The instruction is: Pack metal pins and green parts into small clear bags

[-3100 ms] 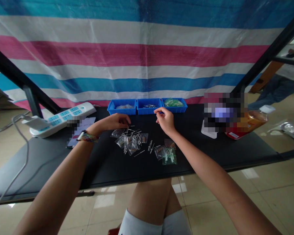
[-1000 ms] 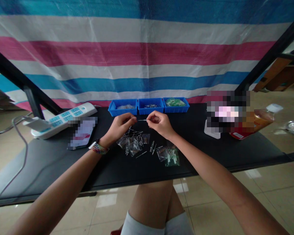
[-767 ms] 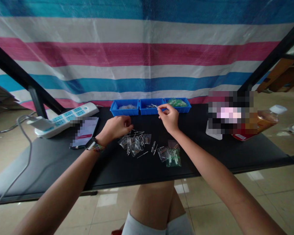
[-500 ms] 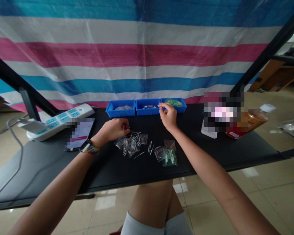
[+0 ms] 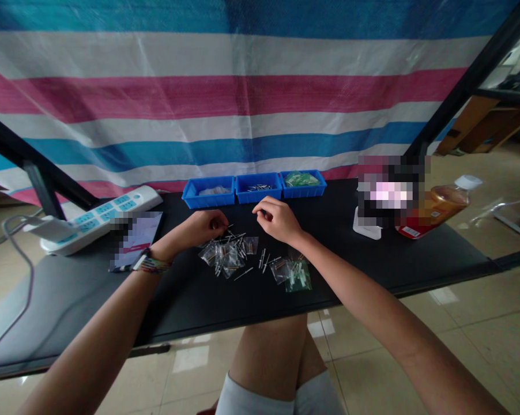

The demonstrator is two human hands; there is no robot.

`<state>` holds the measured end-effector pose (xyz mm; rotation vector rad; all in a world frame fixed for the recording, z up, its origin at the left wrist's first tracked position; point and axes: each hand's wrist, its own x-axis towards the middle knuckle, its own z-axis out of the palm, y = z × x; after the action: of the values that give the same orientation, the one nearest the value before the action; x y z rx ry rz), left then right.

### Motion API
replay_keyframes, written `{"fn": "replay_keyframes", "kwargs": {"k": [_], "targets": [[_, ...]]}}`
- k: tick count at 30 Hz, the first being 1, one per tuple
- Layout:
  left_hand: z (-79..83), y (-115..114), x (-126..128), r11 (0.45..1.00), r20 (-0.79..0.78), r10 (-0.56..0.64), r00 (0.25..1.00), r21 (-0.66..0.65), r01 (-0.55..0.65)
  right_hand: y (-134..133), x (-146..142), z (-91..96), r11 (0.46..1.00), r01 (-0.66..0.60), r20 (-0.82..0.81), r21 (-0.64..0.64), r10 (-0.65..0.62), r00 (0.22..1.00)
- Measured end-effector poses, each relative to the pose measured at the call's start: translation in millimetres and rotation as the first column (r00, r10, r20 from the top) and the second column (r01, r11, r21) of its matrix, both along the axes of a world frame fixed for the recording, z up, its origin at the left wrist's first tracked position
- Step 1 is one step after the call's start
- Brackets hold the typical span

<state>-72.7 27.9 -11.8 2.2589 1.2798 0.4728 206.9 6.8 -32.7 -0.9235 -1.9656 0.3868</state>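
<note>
Can see pins (image 5: 262,259) on bench (image 5: 191,308), some among bags (image 5: 225,255), just beside L hand (image 5: 203,227); w/ grip curled, cannot tell if clamped on pin. Also R hand (image 5: 279,220) nr mid. bin (image 5: 248,197), w/ grip bent; cannot tell if holding smth.

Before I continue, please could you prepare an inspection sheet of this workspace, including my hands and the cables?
Surface: black tabletop, parts spread over its middle.
Job's things: metal pins and small clear bags in a pile; green bag to the right. Behind, left blue bin holds clear plastic, middle blue bin pins, right blue bin green packets.
Clutter: phone and power strip left; bottle right.
Hands: left hand at the pile's far edge; right hand before the middle bin; grips unclear.
Cables: grey cable, far left.
Surroundings: striped sheet behind, tiled floor below.
</note>
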Motion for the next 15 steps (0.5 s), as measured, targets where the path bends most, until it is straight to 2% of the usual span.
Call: {"fn": "replay_keyframes", "kwargs": {"k": [4,9,15], "targets": [[5.1,-4.3,3.2,1.0,0.173,0.012,0.985,0.017,-0.015,-1.3,-3.1,-2.6,0.998,-0.068,0.014,-0.019,0.068,0.998],[10.3,-13.0,15.6,1.0,0.426,-0.009,0.905,-0.015,0.017,-6.4,-12.9,-3.3,0.97,-0.211,-0.13,-0.12,0.195,0.972],[15.2,-19.6,23.2,0.994,0.495,-0.049,0.867,-0.058,0.089,-10.5,-19.0,-1.0,0.966,-0.183,-0.281,-0.184,0.126,0.951]]}}
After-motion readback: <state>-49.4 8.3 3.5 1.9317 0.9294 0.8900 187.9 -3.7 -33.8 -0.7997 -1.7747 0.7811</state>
